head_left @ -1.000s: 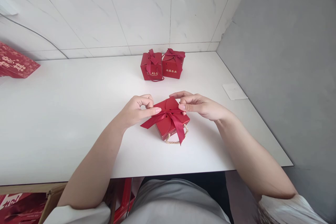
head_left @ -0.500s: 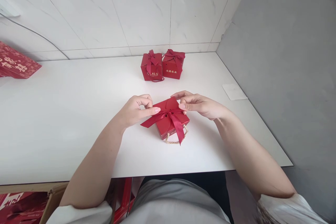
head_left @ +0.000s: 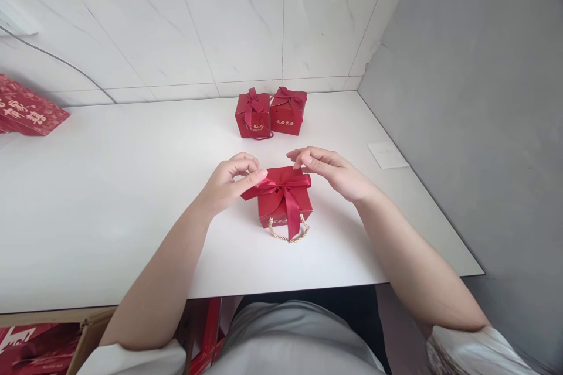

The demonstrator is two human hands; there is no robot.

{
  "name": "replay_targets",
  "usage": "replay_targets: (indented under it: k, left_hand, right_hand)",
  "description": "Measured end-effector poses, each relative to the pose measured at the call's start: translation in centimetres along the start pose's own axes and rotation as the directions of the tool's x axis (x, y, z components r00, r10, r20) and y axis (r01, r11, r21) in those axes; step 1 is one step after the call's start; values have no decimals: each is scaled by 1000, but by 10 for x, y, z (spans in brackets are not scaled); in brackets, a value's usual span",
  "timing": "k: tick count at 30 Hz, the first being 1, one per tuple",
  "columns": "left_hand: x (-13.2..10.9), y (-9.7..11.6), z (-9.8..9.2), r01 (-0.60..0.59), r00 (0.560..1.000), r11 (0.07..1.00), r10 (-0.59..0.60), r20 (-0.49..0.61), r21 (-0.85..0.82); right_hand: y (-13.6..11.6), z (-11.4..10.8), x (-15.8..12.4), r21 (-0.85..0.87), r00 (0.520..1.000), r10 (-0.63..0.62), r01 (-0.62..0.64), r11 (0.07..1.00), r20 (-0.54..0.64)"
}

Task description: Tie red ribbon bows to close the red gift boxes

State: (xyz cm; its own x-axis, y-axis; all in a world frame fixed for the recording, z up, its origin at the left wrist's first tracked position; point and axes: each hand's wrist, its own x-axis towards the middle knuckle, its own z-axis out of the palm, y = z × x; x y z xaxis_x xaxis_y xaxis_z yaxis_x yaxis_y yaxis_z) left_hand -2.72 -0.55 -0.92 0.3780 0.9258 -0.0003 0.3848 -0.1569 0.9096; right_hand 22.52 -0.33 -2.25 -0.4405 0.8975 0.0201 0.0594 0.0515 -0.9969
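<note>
A small red gift box (head_left: 268, 208) sits on the white table, tied on top with a dark red satin ribbon (head_left: 292, 211) in a bow. One ribbon tail hangs down its near side, over a twisted cream-gold cord handle (head_left: 277, 238). At the box's back left corner is my left hand (head_left: 231, 184), its thumb and curled fingers closed at the bow's left loop. My right hand (head_left: 336, 171) hovers by the back right corner, fingers apart, holding nothing; the bow's right loop lies just below it.
Two similar red boxes with bows, a left one (head_left: 253, 114) and a right one (head_left: 288, 117), stand near the tiled wall. A white paper square (head_left: 387, 155) lies at right by the grey partition. A red printed package (head_left: 33, 108) is far left; a cardboard carton (head_left: 94, 325) sits below the table.
My right hand has let go of the bow and lifted slightly away. The box has turned to face me more squarely. My left hand stays at the bow's left side.
</note>
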Motion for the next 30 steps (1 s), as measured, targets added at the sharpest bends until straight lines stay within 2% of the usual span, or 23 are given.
replay_targets:
  k: [3,6,8,13,18,21,25,30]
  left_hand:
    - [-1,0,2,-33,996,999,31,-82,-12]
    - [-3,-1,-5,49,991,997,-41,-130,57]
    - [-3,-2,-15,134,989,983,-124,-83,128]
    - [-2,-3,-32,235,948,955,-266,176,182]
    - [-3,-1,-33,197,923,973,-226,312,120]
    - [-5,0,-33,170,896,978,-203,396,118]
    - [-5,1,-31,157,879,979,-198,435,129]
    - [-5,2,-31,149,880,980,-192,434,133]
  right_hand:
    - [1,1,0,-36,995,-64,62,997,-81]
    - [3,3,-1,-110,977,-143,127,986,-157]
    - [2,5,-2,-182,960,-219,188,965,-172]
    - [-2,23,-9,-372,937,-324,257,892,-130]
    - [0,45,-12,-537,911,-391,266,801,-132]
    - [3,50,-13,-621,910,-396,242,746,-121]
    - [5,49,-11,-611,929,-350,210,763,-118]
    - [3,47,-9,-553,959,-260,157,819,-113]
